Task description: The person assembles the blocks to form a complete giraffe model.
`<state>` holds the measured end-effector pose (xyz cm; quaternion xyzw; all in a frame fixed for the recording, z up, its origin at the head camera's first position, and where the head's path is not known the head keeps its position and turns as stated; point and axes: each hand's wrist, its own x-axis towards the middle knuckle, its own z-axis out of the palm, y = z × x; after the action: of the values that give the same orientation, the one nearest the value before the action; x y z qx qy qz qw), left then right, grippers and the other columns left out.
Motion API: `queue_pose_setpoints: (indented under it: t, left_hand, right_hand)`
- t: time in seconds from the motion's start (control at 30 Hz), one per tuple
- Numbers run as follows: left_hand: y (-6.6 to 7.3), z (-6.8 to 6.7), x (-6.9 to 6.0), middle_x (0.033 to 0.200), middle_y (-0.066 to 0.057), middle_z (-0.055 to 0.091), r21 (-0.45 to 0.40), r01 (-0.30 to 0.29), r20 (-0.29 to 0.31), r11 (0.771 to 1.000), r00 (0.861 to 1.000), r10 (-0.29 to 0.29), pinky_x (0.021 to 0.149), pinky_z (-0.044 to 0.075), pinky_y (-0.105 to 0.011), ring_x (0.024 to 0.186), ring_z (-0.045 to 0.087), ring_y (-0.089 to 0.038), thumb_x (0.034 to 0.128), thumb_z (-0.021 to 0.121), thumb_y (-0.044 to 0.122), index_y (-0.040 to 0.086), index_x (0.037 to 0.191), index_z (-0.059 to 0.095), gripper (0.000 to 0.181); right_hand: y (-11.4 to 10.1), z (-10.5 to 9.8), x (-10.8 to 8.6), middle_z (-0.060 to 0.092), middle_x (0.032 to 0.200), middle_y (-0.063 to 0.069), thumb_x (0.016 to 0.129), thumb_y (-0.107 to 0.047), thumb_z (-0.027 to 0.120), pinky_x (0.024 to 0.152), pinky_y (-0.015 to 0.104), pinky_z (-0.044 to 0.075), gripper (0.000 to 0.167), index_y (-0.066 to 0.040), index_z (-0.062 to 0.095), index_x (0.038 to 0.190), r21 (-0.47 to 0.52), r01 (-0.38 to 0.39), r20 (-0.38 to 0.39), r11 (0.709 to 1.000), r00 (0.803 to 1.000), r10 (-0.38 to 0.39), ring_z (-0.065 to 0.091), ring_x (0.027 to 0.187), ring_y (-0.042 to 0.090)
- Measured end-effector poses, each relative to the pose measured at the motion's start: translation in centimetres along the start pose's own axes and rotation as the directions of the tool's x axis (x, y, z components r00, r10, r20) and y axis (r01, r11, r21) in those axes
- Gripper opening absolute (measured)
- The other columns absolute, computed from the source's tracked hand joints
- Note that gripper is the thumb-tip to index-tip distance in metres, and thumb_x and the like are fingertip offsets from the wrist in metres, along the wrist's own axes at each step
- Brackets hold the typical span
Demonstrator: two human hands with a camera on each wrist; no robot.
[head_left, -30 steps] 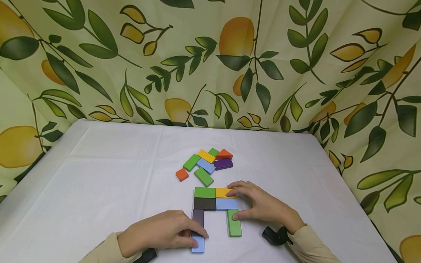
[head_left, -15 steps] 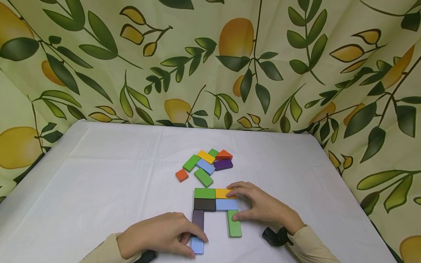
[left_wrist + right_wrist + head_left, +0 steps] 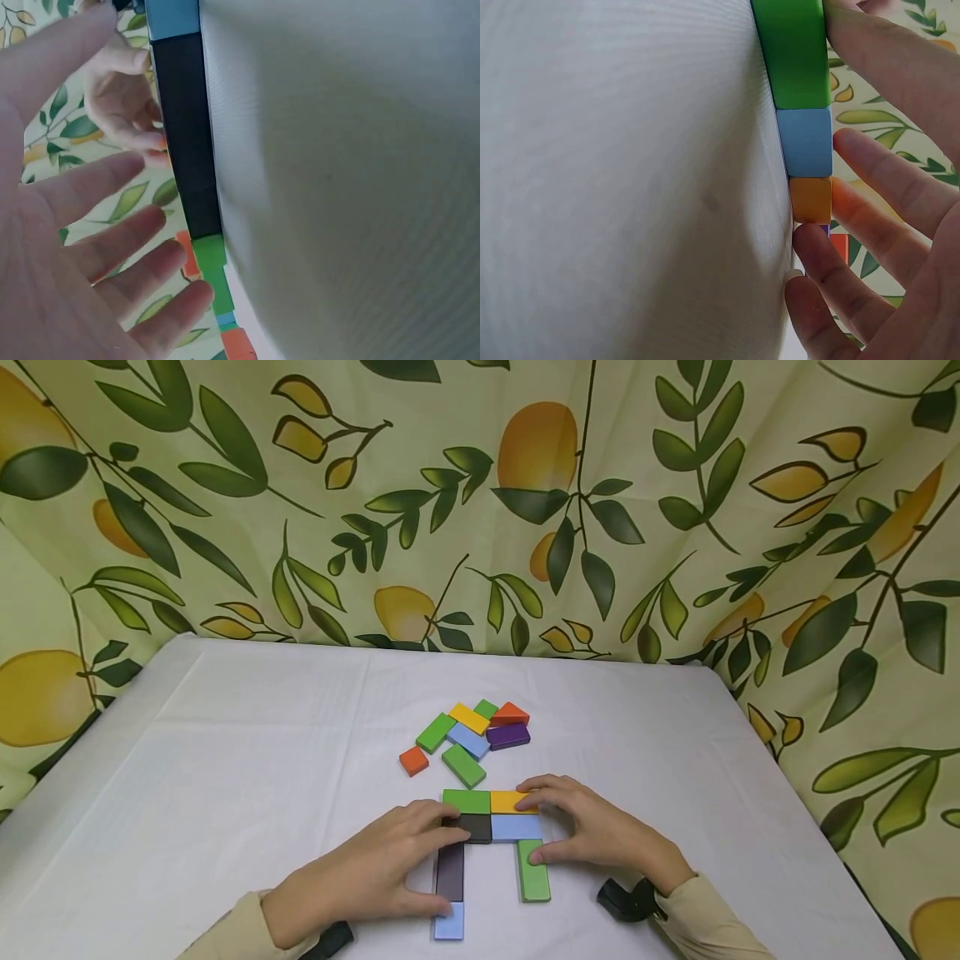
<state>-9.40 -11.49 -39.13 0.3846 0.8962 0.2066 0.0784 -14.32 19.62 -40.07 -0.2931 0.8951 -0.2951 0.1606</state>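
Flat wooden blocks form an arch on the white cloth. Its top row is a green block (image 3: 466, 801) beside a yellow block (image 3: 504, 801). Below them lie a black block (image 3: 478, 829) and a blue block (image 3: 516, 827). The left leg is a dark block (image 3: 450, 875) with a small light blue block (image 3: 451, 925) under it; the right leg is a green block (image 3: 536, 878). My left hand (image 3: 367, 870) is spread, fingertips over the black block, thumb at the light blue one. My right hand (image 3: 588, 825) rests fingertips on the yellow block, thumb on the green leg.
Behind the arch lies a loose group of blocks, including a green block (image 3: 463, 766), a purple block (image 3: 508, 737), a red triangle (image 3: 510, 715) and an orange-red square (image 3: 414, 762). A leaf-and-fruit patterned curtain (image 3: 420, 493) hangs past the table's (image 3: 285, 735) far edge.
My left fingers have lifted off the lower left leg and moved up to the black block, spreading wider. The thumb stays by the light blue block. My right hand has stayed put.
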Motion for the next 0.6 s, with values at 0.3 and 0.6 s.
queue_pose_setpoints:
  t: [0.3, 0.6]
  left_hand:
    - [-0.30, 0.15, -0.31, 0.157, -0.004, 0.037, 0.021, 0.025, 0.041, 0.999, 0.999, -0.026, 0.117, 0.036, -0.048, 0.148, 0.032, -0.025, 0.0827, 0.065, 0.068, 0.020, 0.142, 0.053, 0.078]
    - [-0.32, 0.13, -0.38, 0.157, -0.002, 0.037, 0.008, 0.033, 0.067, 0.999, 0.997, -0.033, 0.116, 0.037, -0.047, 0.147, 0.034, -0.024, 0.0843, 0.064, 0.066, 0.021, 0.142, 0.053, 0.074]
  right_hand:
    - [-0.07, -0.03, 0.03, 0.050, 0.142, -0.014, 0.077, -0.052, 0.080, 0.112, 0.053, 0.040, 0.053, -0.032, 0.065, 0.124, -0.011, 0.000, 0.001, 1.000, 1.000, 0.000, 0.045, 0.135, 0.018]
    - [-0.18, -0.16, 0.03, 0.050, 0.142, -0.014, 0.077, -0.054, 0.079, 0.113, 0.053, 0.040, 0.053, -0.031, 0.065, 0.123, -0.018, -0.004, 0.002, 1.000, 1.000, 0.004, 0.045, 0.136, 0.019]
